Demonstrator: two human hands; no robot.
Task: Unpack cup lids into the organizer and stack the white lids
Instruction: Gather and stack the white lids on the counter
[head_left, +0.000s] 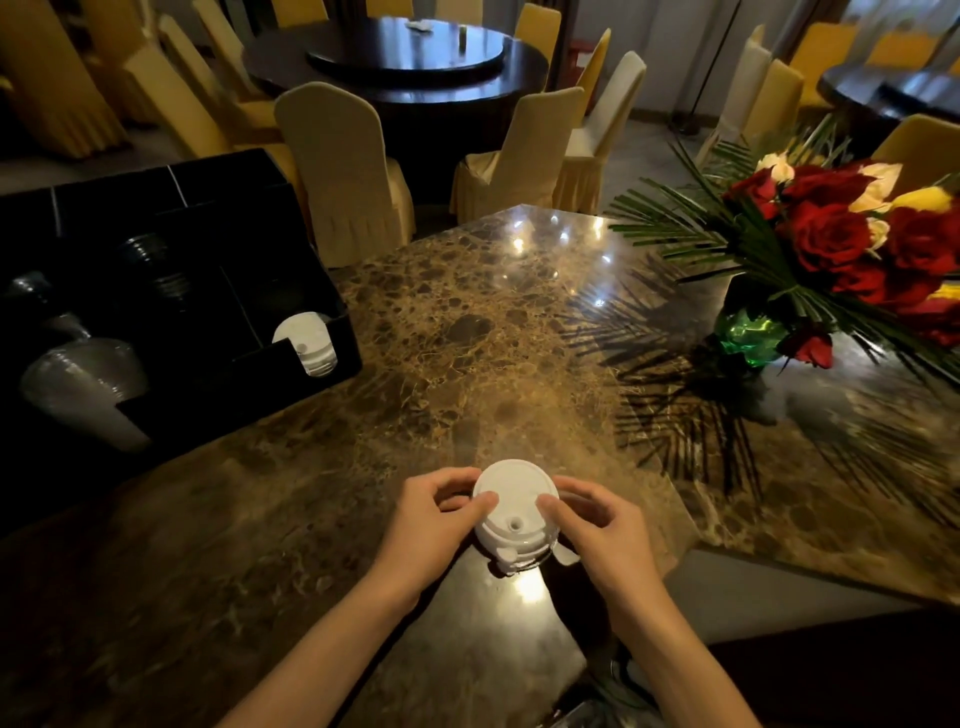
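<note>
A short stack of white cup lids (514, 512) stands on the marble counter (467, 338) near its front edge. My left hand (441, 512) grips the stack from the left, thumb resting on the top lid. My right hand (597, 519) holds it from the right, thumb also on top. At the left stands a black organizer (171, 322). Its right front compartment holds more white lids (309, 343). Wrapped sleeves of clear lids (78, 384) lie in its left compartment, and dark lids (156, 265) sit further back.
A vase of red roses with long palm leaves (810, 249) stands on the counter at the right. Beyond the counter are covered chairs (343, 171) and a round dark dining table (400, 57). Crumpled clear plastic (618, 686) shows below the counter edge near my right forearm.
</note>
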